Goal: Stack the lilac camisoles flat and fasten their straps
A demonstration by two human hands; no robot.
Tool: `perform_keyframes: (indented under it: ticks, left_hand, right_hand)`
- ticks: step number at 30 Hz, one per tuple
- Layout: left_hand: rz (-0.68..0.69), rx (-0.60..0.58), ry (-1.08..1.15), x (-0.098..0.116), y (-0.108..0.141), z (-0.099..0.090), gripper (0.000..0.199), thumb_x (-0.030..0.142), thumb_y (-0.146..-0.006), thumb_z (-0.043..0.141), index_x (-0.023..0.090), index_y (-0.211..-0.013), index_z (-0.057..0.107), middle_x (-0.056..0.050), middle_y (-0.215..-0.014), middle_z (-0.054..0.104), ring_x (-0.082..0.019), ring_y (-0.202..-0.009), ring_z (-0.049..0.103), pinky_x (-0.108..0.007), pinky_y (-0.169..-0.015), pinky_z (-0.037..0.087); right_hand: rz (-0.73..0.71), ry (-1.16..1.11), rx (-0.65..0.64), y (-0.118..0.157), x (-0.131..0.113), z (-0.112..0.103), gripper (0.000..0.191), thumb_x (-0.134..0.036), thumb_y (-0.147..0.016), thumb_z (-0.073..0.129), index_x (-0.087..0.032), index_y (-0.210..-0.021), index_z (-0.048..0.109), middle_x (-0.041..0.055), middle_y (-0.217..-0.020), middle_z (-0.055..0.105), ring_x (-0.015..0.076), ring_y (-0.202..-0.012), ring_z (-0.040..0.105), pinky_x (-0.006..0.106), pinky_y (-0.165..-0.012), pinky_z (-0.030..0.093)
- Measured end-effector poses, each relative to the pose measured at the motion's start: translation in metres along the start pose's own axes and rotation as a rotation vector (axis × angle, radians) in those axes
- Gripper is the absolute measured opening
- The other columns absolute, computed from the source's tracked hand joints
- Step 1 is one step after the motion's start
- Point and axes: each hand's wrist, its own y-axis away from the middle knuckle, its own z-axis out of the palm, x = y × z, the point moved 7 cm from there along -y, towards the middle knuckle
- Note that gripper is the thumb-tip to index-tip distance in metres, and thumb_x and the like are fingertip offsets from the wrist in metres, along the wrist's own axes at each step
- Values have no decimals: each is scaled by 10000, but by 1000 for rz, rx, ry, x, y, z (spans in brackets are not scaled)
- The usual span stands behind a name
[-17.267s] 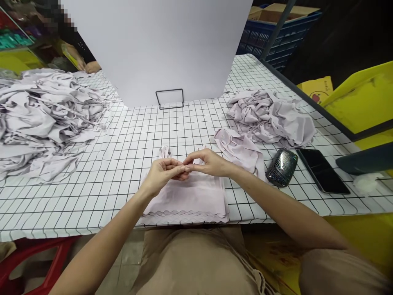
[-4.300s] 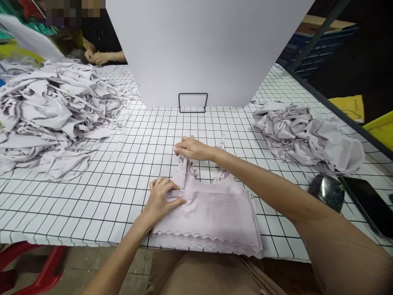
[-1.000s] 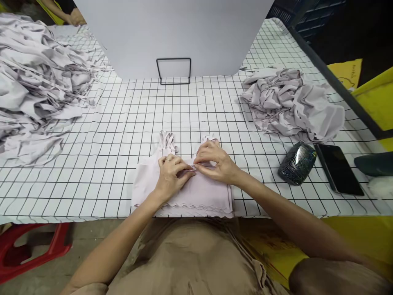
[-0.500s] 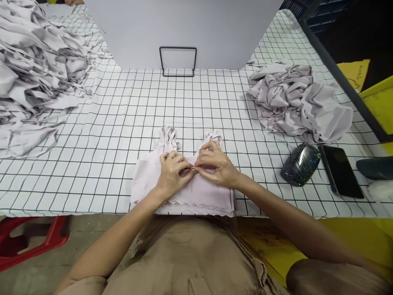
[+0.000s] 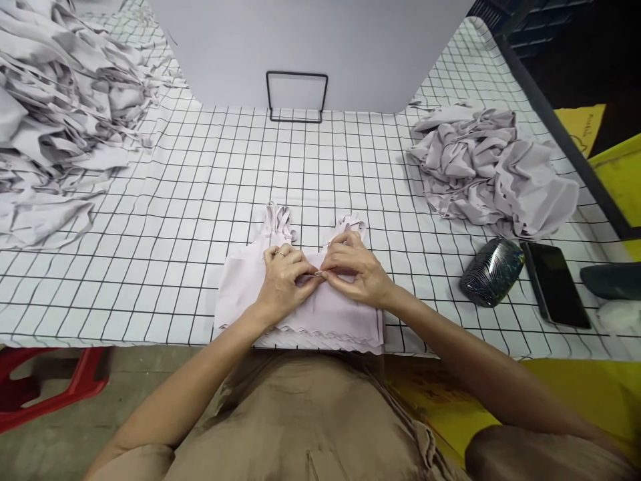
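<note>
Left hand [image 5: 284,280], right hand [image 5: 359,272] pinching garment [image 5: 335,315]; phone [image 5: 555,284], crumpled pile [image 5: 493,170] rightward; board [image 5: 310,43] ahead.

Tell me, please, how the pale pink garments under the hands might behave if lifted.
The pale pink garments would probably droop, since their straps bunch in soft loops. They are likely light, as the cloth looks thin. Lifted together, they might slide apart, as layered wavy edges show at the bottom.

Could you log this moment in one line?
left hand: pinching | right hand: pinching | between them: pale piece, too small to identify | beneath: pale pink garments
</note>
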Motion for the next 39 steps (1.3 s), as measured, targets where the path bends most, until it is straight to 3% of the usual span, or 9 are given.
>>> perform_keyframes:
  ticks: [15, 24, 39]
  left_hand:
    - [-6, 1, 8, -1, 1, 1, 132, 261, -884, 744, 207, -765, 727, 2, -745, 677, -207, -865, 558, -425, -910, 288]
    - [-25, -6, 8, -3, 0, 1, 132, 266, -885, 739, 217, -762, 731, 1, -742, 676, -208, -864, 562, -431, -915, 292]
    - [-22, 1, 18, -5, 1, 1, 139, 278, -881, 751, 218, -756, 737, -1, -740, 670, -208, -864, 565, -435, -917, 301]
  right_hand:
    - [-16, 17, -19, 1, 3, 5, 150, -197, -927, 575, -225, -807, 660, 16, -742, 651, 238, -942, 533, 535, -1031, 375]
    - [-16, -33, 44, 2, 2, 2, 124, -191, -922, 592, -225, -820, 653, 12, -733, 644, 229, -907, 530, 490, -943, 427]
    - [-40, 15, -20, 0, 0, 4, 139, -170, -913, 563, -219, -796, 621, 16, -722, 621, 236, -921, 515, 486, -924, 420]
